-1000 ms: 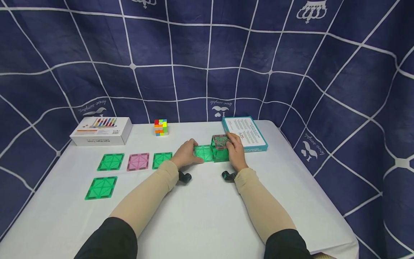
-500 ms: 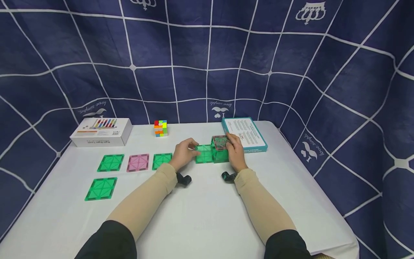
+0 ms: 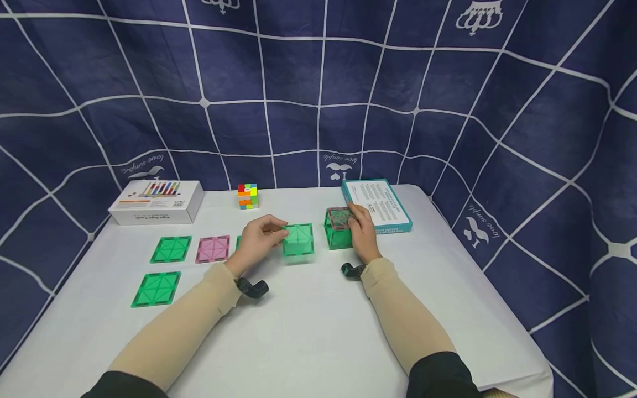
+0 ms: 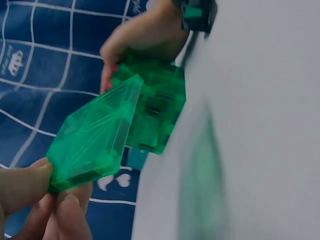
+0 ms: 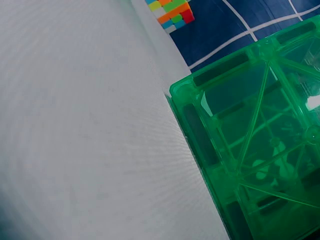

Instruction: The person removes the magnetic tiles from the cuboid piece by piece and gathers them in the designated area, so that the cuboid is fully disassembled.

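Green tile (image 3: 300,240), pinched just by its edge in the left hand (image 3: 257,240), might slip; the tile box (image 3: 337,232) the right hand (image 3: 365,235) holds might break if squeezed

Surface (image 3: 298,342): carton (image 3: 164,204) near far left corner, flat box (image 3: 375,202) near far right corner, puzzle cube (image 3: 247,197) at far edge between. Tile cube (image 3: 335,237) before flat box, to left. Three tiles (image 3: 213,250) in row before carton; single tile (image 3: 156,289) before row. Held tile (image 3: 299,239) left of tile cube.

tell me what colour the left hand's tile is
The tile in the left hand is see-through green, clearest in the left wrist view.
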### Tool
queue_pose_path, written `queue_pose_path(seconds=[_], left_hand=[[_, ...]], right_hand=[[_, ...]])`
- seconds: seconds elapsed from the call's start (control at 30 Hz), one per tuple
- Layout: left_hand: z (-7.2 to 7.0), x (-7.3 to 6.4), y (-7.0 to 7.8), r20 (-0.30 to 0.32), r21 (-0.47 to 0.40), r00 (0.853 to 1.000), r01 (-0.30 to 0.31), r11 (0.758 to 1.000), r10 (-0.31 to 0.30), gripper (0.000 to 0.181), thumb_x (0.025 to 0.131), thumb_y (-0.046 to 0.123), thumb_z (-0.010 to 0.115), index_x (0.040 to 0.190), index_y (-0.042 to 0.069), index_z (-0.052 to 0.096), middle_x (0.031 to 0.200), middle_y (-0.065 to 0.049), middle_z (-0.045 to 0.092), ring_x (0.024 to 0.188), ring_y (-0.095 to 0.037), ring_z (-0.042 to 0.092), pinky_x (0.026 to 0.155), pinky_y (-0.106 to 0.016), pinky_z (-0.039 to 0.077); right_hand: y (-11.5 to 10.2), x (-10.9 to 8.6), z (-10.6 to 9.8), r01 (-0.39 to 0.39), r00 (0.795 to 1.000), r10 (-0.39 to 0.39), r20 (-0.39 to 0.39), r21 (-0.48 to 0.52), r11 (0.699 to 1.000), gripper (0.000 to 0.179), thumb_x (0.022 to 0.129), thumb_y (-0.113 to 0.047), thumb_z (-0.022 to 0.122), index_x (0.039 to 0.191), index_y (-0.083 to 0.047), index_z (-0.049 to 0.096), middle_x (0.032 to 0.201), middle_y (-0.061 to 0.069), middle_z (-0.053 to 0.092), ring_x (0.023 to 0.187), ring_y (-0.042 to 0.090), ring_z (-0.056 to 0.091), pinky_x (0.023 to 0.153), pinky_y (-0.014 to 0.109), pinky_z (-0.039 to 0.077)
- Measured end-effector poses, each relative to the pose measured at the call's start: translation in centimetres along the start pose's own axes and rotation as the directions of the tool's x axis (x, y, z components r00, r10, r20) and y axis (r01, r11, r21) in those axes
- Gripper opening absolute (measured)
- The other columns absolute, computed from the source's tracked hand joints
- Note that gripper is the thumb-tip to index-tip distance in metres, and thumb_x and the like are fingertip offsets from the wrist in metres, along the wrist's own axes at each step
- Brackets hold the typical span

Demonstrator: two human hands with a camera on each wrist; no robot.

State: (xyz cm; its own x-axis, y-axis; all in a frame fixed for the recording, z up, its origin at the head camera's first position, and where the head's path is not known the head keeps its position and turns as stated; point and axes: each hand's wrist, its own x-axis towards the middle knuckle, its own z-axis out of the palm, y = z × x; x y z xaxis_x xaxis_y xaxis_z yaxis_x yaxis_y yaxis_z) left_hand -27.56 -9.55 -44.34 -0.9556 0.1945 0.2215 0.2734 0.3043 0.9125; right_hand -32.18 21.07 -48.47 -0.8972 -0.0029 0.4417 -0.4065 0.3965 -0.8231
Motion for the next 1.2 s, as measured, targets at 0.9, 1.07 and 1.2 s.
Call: queue_pose_path(seconds=[0.9, 1.07, 1.2], left_hand=[[-15.4, -11.9, -5.4, -0.022, 0.5, 0.993, 0.113, 0.859, -0.117, 0.028, 0.095, 0.025, 0.076, 0.117, 0.007, 0.074, 0.109, -0.012, 0.075, 0.09, -0.014, 0.069, 0.069, -0.023, 0.053], [-15.4, -11.9, -6.0, -0.038, 0.552, 0.995, 0.098, 0.828, -0.093, 0.027, 0.094, 0.025, 0.078, 0.116, 0.01, 0.076, 0.11, -0.011, 0.076, 0.096, -0.023, 0.069, 0.073, -0.025, 0.052], [-15.6, -11.9, -6.3, -0.042, 0.584, 0.998, 0.069, 0.809, -0.055, 0.028, 0.093, 0.026, 0.079, 0.115, 0.01, 0.077, 0.109, -0.011, 0.077, 0.1, -0.029, 0.069, 0.08, -0.037, 0.052]], right_hand=[[0.3, 0.1, -0.2, -0.02, 1.0, 0.02, 0.013, 0.002, 1.0, 0.049, 0.108, -0.016, 0.044, 0.155, -0.003, 0.044, 0.157, 0.011, 0.043, 0.149, 0.028, 0.037, 0.124, 0.05, 0.028], [0.1, -0.1, 0.0, -0.033, 0.999, 0.033, 0.015, 0.01, 0.999, 0.051, 0.108, -0.017, 0.044, 0.156, -0.002, 0.04, 0.16, 0.008, 0.039, 0.152, 0.025, 0.033, 0.125, 0.047, 0.027], [-0.2, -0.1, 0.2, -0.028, 0.999, 0.028, 0.019, 0.015, 0.999, 0.052, 0.108, -0.018, 0.043, 0.158, -0.002, 0.037, 0.163, 0.009, 0.036, 0.153, 0.025, 0.031, 0.126, 0.047, 0.025]])
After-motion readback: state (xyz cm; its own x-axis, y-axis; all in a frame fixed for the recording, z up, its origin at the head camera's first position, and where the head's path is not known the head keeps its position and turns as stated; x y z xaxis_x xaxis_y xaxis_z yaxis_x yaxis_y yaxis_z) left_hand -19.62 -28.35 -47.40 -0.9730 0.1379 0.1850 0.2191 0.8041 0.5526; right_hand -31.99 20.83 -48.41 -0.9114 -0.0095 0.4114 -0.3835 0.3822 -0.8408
